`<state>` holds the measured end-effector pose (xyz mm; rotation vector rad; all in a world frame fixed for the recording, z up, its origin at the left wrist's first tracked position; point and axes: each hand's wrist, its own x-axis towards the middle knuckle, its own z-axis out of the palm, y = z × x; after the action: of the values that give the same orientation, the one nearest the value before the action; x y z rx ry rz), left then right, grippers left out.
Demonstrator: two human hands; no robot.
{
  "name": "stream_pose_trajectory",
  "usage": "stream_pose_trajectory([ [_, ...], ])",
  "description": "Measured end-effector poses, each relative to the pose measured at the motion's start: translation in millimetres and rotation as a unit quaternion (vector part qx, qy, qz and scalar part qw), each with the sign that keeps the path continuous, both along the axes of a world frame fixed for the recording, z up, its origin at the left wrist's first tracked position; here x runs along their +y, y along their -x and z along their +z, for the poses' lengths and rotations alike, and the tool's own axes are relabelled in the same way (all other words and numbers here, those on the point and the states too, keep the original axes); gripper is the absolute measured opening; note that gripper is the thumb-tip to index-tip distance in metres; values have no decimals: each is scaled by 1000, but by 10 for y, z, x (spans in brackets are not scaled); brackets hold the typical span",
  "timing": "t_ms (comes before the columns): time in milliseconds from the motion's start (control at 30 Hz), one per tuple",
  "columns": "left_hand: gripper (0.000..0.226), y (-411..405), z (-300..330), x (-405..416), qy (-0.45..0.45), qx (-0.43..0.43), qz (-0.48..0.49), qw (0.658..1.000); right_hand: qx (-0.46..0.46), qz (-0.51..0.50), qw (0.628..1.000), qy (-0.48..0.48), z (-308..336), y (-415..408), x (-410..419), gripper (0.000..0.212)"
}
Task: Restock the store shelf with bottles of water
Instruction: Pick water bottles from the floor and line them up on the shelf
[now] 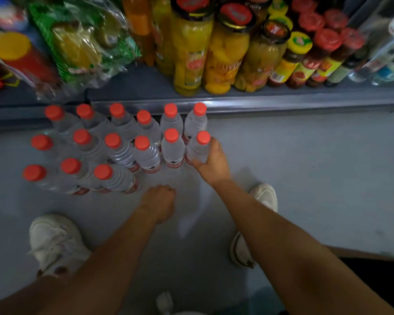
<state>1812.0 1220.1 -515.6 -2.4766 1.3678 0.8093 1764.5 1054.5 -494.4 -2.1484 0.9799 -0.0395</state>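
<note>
View from above, looking down at a pale floor [305,167] in front of a low store shelf [237,103]. The landmark is a cluster of water bottles [114,144], clear plastic with red caps, standing upright on the floor in rough rows just in front of the shelf edge. To the left of the cluster and above it, on the shelf, lie a red container with a yellow lid [16,53] and green-printed plastic bags [82,42]. Below the cluster's left side is a white shoe [55,242]. Just below the cluster's lower right corner, the left hand [159,203] reaches forward on a straight, bare forearm; its fingers are curled under into a loose fist, knuckles up, and it seems to hold nothing, though the fingertips are hidden and the frame is dim and a little blurred there. At the cluster's right edge, the right hand [212,162] stretches forward on an extended arm and wraps around the body of the end bottle [199,148] in the second row, thumb at the near side, fingers out of sight behind it; the bottle stands upright among its neighbours. Above the cluster's right side, the shelf carries tall jars of yellow fruit [225,48], then smaller sauce jars [314,55] with red and yellow lids farther right. A second white shoe [264,196] shows just right of the right forearm.
</note>
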Motion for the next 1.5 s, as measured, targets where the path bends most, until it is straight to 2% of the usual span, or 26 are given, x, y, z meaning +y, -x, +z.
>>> stream_pose_trajectory([
  [267, 37, 33, -270, 12, -58, 32, -13, 998, -42, -21, 999, -8, -120, -91, -89, 67],
  [433, 37, 35, -295, 39, -63, 42, -10, 997, -55, -14, 998, 17, -114, -72, -97, 64],
  [600, 34, 6, -7, 39, -25, 3, -19, 999, -40, -12, 999, 35, 146, 23, -86, 59],
  [733, 31, -102, 408, 27, 19, -32, -3, 999, -40, 0, 995, 89, 594, 123, -50, 54],
  [1033, 29, -331, 1795, 131, 146, -155, 18, 977, -151, 20, 974, 166, 1960, 103, 94, 63],
  [1133, 31, -420, 2328, 182, 172, -180, 31, 968, -182, 36, 964, 193, 2468, 19, 161, 57],
  [1400, 31, -797, 3594, 172, 271, -301, 43, 913, -301, 57, 932, 194, 3650, -487, 279, 50],
  [1500, 33, -995, 4040, 125, 310, -311, 68, 896, -334, 62, 916, 215, 4062, -738, 260, 53],
])
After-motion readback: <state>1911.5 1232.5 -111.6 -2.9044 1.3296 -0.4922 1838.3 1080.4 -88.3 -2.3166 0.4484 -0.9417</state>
